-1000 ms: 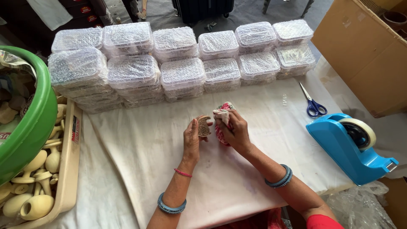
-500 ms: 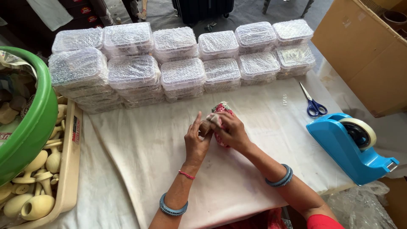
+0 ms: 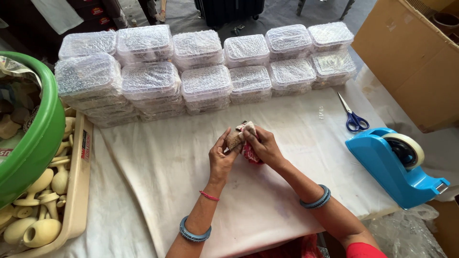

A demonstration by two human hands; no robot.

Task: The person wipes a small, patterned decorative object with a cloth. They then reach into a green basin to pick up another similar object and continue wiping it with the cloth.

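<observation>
A small brown carved piece (image 3: 234,139) is held up above the middle of the cloth-covered tabletop (image 3: 158,167), pinched in the fingers of the left hand (image 3: 221,160). A red-and-white rag (image 3: 249,152) is gripped in the right hand (image 3: 264,147) and pressed against the piece. The wiping is judged to be under way, not finished. Many bubble-wrapped plastic boxes (image 3: 205,83) are stacked at the far edge; more pale turned pieces (image 3: 40,191) lie unwrapped in a tray at the near left.

Packing workshop: stacked bubble-wrapped boxes (image 3: 205,81), tape dispenser (image 3: 394,165), carton (image 3: 411,62).
</observation>
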